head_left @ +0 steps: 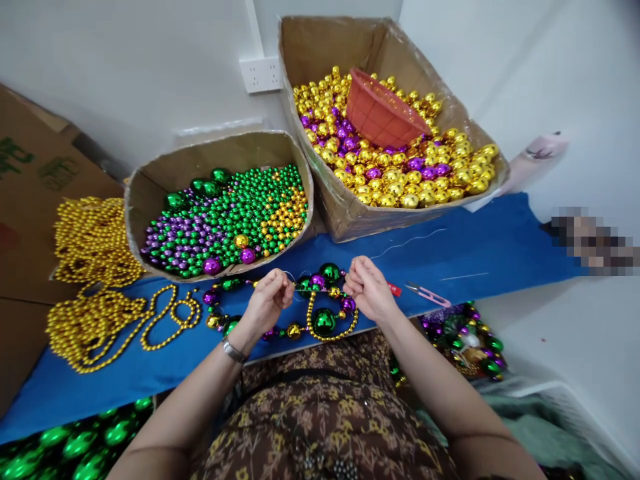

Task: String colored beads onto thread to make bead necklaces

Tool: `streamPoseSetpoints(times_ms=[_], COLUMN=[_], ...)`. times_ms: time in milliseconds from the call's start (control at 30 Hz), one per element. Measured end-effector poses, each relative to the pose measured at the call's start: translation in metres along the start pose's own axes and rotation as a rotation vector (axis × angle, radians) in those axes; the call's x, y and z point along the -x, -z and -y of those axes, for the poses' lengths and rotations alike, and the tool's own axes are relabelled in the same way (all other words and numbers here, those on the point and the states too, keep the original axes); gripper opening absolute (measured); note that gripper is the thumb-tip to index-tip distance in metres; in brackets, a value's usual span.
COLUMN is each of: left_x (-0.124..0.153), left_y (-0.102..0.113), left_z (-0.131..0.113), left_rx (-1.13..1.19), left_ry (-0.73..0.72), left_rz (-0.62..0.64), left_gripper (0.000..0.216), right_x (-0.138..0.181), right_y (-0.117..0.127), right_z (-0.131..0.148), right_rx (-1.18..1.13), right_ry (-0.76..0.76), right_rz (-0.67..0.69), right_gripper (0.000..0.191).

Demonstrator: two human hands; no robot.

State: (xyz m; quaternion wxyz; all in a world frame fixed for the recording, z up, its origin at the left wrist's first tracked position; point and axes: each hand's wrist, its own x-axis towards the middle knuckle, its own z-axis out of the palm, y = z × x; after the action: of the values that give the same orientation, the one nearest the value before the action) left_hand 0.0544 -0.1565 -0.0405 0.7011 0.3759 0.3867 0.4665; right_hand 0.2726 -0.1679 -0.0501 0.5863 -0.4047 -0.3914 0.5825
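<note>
Left hand (269,299) and right hand (369,288): both pinched on a thin thread (320,289) stretched between them, above a bead garland (300,310) on the blue bench (475,257). Behind: two boxes (350,207) of beads; snips (425,293) just right

Red basket (381,113) in gold-bead box (350,213); snips (425,294) on blue cloth (480,250); wall socket (260,73).

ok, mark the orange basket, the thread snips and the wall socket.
orange basket (381,115), head view, inner wall.
thread snips (429,296), head view, pink handle.
wall socket (261,73), head view, faceplate centre.
</note>
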Motion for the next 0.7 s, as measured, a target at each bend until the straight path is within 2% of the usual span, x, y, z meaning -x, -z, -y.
streamPoseSetpoints(times_ms=[67,167,267,333,400,467,533,633,700], left_x=[0.001,0.000,-0.002,-0.005,-0.008,-0.012,-0.016,-0.020,-0.021], left_y=[-0.005,-0.020,-0.035,-0.040,-0.040,-0.038,-0.036,-0.035,-0.035], left_z=[-0.008,-0.024,-0.034,-0.034,-0.027,-0.016,-0.004,0.009,0.010], left_rx=[-0.101,-0.406,-0.678,-0.716,-0.641,-0.534,-0.501,-0.603,-0.677], left_ry=[-0.114,-0.368,-0.532,-0.569,-0.572,-0.531,-0.460,-0.398,-0.409], left_rz=[0.004,0.042,0.103,0.116,0.093,0.086,0.181,0.429,0.498], left_gripper=[0.031,0.029,0.028,0.027,0.026,0.024,0.025,0.028,0.028], right_x=[0.002,0.004,0.003,0.001,-0.001,-0.004,-0.006,-0.011,-0.016], right_y=[-0.006,-0.019,-0.032,-0.038,-0.039,-0.038,-0.038,-0.039,-0.037], right_z=[0.009,0.022,0.030,0.035,0.041,0.048,0.056,0.067,0.072], right_rx=[0.217,0.645,0.846,0.859,0.833,0.784,0.711,0.563,0.437], right_ry=[0.034,0.122,0.231,0.279,0.271,0.251,0.256,0.257,0.237], right_rz=[0.111,0.314,0.411,0.400,0.371,0.333,0.302,0.296,0.274], right_gripper=[0.028,0.030,0.019,0.023,0.029,0.027,0.027,0.030,0.032])
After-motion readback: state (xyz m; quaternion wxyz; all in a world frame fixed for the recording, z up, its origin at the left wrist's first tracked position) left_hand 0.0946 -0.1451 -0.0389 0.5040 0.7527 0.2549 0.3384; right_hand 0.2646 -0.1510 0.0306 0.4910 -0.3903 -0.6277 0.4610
